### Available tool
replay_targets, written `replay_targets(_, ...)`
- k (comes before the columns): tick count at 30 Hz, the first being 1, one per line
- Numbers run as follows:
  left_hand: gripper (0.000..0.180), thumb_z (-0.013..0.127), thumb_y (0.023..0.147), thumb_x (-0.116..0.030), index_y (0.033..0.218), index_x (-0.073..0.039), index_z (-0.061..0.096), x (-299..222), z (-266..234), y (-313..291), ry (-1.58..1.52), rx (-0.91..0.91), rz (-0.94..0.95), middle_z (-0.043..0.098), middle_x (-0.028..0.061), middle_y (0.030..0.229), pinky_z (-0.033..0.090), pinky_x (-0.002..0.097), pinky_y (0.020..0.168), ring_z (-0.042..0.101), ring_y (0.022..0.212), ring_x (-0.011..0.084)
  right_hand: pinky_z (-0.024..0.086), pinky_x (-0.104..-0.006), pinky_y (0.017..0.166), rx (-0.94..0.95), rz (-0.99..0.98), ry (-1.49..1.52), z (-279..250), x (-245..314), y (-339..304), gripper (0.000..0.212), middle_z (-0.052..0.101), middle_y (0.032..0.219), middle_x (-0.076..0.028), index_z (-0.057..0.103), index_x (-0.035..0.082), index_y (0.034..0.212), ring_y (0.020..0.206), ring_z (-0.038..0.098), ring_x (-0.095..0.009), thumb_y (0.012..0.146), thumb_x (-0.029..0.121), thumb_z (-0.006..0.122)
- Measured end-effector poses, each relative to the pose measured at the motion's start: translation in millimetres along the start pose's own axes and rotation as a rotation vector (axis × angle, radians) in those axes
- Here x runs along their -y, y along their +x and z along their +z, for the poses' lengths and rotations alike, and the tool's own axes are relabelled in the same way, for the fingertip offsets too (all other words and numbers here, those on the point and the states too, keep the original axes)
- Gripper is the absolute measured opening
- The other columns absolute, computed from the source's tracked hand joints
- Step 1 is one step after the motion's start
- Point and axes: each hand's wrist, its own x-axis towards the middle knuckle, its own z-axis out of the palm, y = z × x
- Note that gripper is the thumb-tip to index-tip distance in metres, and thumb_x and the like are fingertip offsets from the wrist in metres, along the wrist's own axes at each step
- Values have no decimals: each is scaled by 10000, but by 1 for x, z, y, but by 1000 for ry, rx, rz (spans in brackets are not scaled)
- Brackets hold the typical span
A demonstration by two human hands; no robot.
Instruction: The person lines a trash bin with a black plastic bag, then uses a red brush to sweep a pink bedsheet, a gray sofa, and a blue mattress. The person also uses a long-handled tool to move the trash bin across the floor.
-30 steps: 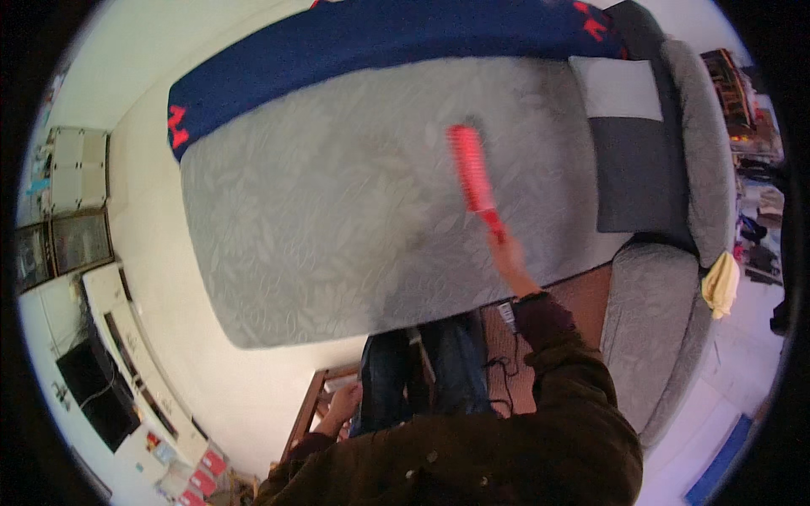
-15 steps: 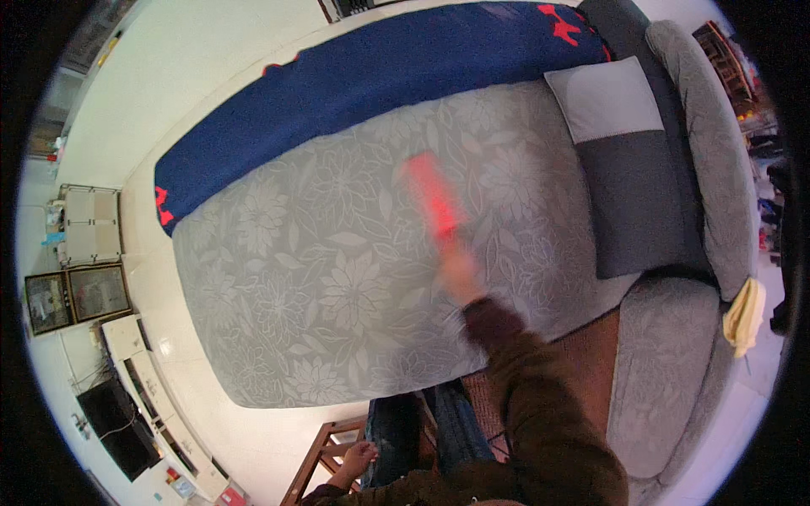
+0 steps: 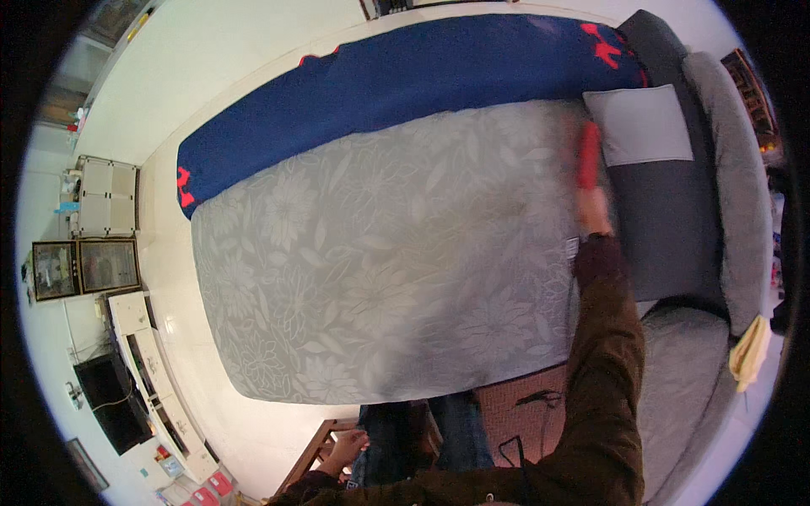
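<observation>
Where grip (image 3: 593,211) closes, red brush (image 3: 587,156) above.

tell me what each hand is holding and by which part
The right hand holds a red, long, narrow brush-like tool by its lower end, over the grey floral mattress; motion blur hides the exact grip. The left hand holds nothing.
</observation>
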Motion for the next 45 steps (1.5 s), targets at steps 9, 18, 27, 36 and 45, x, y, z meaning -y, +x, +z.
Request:
replay_targets(9, 294, 536, 845, -209, 1015, 30, 536, 80, -57, -18, -131, -148, -81, 604, 74, 806, 470, 254, 615, 576, 724, 121, 434, -370, 555, 65, -248, 148, 179, 196, -163, 137, 574, 709, -119, 534, 43, 871, 622, 552, -289, 773, 132, 502)
replay_targets(18, 262, 545, 832, -204, 1001, -5, 563, 117, -124, -49, -438, -245, 162, 601, 74, 804, 475, 259, 569, 574, 698, 134, 437, -379, 589, 1537, -429, 207, 282, 442, -633, 284, 572, 726, -145, 509, 32, 1031, 691, 568, -254, 791, 184, 504)
replay_targets(27, 321, 565, 814, -220, 1022, 25, 550, 170, -149, -40, -405, -258, 177, 613, 77, 750, 462, 265, 613, 577, 680, 140, 404, -330, 530, 332, -160, 408, 154, 278, -378, 211, 544, 697, -43, 555, 30, 920, 598, 489, -171, 821, 209, 501)
replay_targets(36, 340, 551, 834, -205, 1077, 29, 511, 177, -152, -57, -634, -168, 67, 608, 101, 870, 463, 269, 683, 583, 784, 154, 424, -401, 628, 616, -217, -9, 242, 298, -593, 217, 559, 812, -134, 514, 54, 962, 733, 536, -286, 804, 203, 516)
replay_targets(45, 312, 578, 812, -178, 1040, 30, 533, 195, -178, -72, -690, -352, 191, 617, 93, 825, 459, 250, 630, 585, 723, 138, 437, -309, 585, 1561, -594, 264, 270, 428, -702, 231, 554, 663, -59, 530, 44, 903, 632, 533, -147, 735, 197, 571)
